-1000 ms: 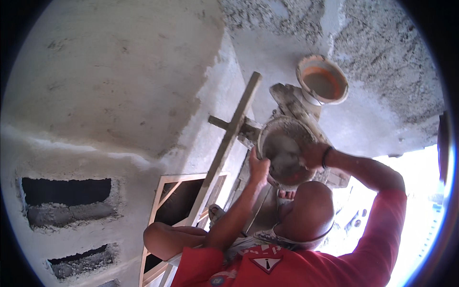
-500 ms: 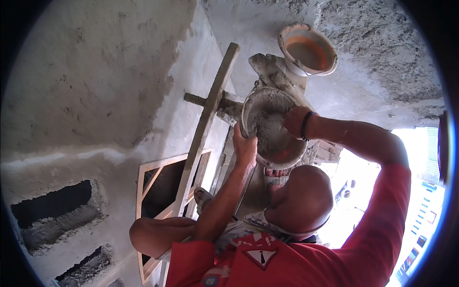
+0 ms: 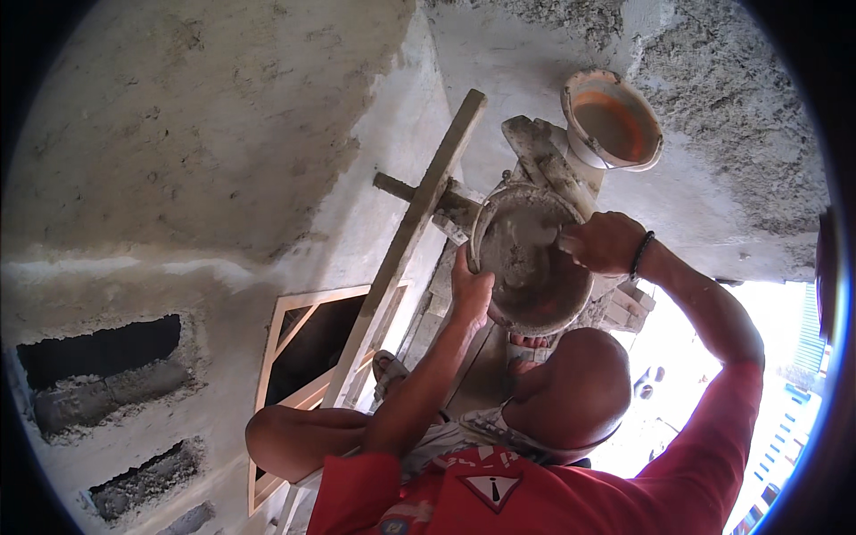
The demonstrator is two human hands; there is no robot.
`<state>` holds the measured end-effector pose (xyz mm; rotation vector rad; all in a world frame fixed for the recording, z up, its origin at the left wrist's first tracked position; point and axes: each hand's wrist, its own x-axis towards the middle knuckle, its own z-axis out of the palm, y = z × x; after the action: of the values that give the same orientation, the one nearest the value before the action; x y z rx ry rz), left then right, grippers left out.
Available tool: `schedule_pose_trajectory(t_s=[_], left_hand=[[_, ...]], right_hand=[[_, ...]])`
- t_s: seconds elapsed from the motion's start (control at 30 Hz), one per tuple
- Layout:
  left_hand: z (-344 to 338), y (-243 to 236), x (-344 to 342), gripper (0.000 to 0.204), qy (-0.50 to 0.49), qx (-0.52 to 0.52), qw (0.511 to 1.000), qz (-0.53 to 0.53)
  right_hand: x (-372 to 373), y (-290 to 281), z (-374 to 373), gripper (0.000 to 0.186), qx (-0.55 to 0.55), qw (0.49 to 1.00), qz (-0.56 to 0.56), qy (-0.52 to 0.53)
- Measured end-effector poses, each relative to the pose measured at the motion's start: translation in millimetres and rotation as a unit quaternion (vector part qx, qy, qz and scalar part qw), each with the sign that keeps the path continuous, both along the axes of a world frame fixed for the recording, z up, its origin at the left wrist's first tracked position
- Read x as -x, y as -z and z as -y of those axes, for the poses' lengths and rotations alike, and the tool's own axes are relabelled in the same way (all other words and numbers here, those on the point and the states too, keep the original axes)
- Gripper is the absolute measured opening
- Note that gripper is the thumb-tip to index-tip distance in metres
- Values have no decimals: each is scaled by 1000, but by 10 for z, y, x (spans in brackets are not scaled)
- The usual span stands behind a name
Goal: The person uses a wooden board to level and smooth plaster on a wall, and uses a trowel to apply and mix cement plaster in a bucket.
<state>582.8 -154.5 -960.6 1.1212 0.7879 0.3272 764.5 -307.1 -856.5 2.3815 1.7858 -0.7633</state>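
Note:
Neither of my hands is in view. Below me a person in a red shirt (image 3: 571, 499) crouches over a mortar-caked bucket (image 3: 526, 290) holding wet grey mortar. That person's left hand (image 3: 473, 290) grips the bucket's left rim. The person's right hand (image 3: 599, 242) is bent over the upper right of the bucket, closed round something small that I cannot make out. Beyond the bucket are rough, mortar-stained boards (image 3: 535, 143) and a second bucket (image 3: 611, 120) with an orange inside and grey contents.
A crossed timber (image 3: 428, 187) leans along the plastered wall (image 3: 205, 134) at left. A wooden frame (image 3: 294, 312) surrounds a dark opening, with rough-edged holes (image 3: 98, 352) further left. Bright open space (image 3: 785, 383) shows at right.
The view has shifted about. The person's right hand has moved up from inside the bucket toward its upper right rim, while the left hand still holds the rim.

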Motion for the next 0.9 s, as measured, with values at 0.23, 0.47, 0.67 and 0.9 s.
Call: schedule_pose_trajectory(t_s=[0.23, 0.47, 0.67, 0.9], left_hand=[[39, 9, 4, 75, 18, 21, 1000, 12], [85, 92, -18, 72, 23, -11, 1000, 1], [211, -50, -94, 62, 26, 0, 1000, 5], [208, 2, -77, 63, -12, 18, 1000, 22]], right_hand=[[526, 507, 105, 25, 83, 996, 44, 1], [342, 117, 182, 25, -103, 986, 87, -92], [164, 309, -92, 19, 112, 981, 149, -49], [85, 661, -77, 26, 276, 941, -47, -191]])
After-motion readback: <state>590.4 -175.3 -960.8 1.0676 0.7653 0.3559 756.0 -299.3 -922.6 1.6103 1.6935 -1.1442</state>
